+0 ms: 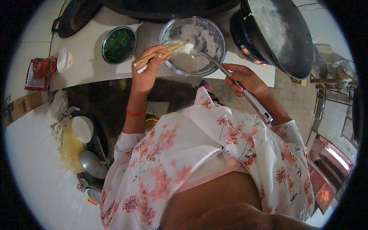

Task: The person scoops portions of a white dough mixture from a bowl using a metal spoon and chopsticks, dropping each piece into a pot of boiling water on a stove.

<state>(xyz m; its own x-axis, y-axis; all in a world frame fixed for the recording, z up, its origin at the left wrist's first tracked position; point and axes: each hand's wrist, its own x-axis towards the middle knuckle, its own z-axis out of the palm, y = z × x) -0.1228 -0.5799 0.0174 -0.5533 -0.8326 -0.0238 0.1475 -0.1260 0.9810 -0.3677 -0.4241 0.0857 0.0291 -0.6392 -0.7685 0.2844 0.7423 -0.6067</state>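
My left hand (149,67) holds a pair of wooden chopsticks (172,49) with pale ends, their tips over a metal bowl (164,61). Whitish batter or dough (189,61) lies in this bowl and coats its inner wall. A white clump sits at the chopstick tips. In my right hand (244,79) is the handle of a metal ladle (220,66); its dark-looking head rests inside the bowl beside the clump. What exactly the ladle holds cannot be told.
A large black wok (302,49) with steaming or cloudy liquid stands on a lit electric cooker (247,51) at right. Chopped greens fill a metal bowl (104,54) at left, near small white bowls (63,60) and red packets (41,70). Dark pans (73,21) line the back.
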